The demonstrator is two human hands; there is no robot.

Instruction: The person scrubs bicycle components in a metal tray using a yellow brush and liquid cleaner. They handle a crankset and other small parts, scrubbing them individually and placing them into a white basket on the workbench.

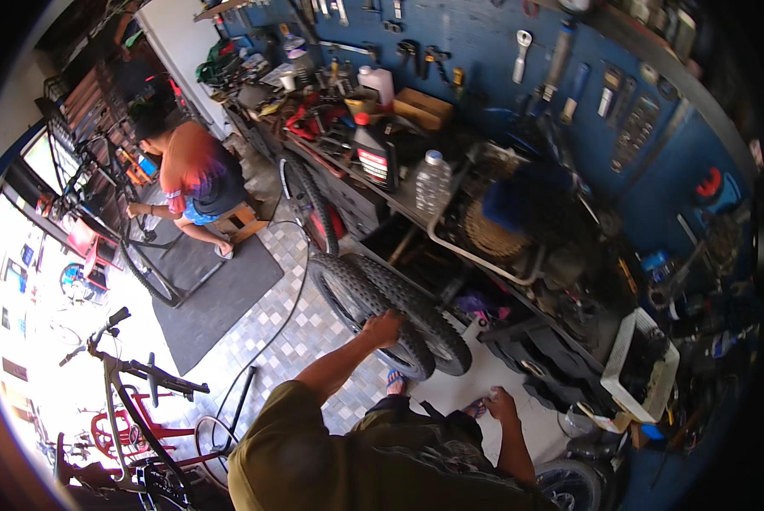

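Observation:
My left hand point(383, 330) is closed over the top of a knobby black bicycle wheel point(349, 284), its arm stretched forward. Close behind that wheel, almost touching it, stands a second fat-tyred wheel point(451, 342). Both are upright on the floor, leaning by the workbench. At my right side, my right hand point(503, 404) hangs low with its fingers curled in. A small pale spot shows at its fingertips, but whether it is a held thing I cannot make out.
A cluttered workbench point(409, 203) runs along the blue tool wall, bearing a water bottle point(433, 181), an oil bottle point(374, 152) and a cassette point(489, 228). Another person point(196, 166) sits at a bicycle on a dark mat point(220, 308). A hose point(294, 305) crosses the tiles; bicycles stand left.

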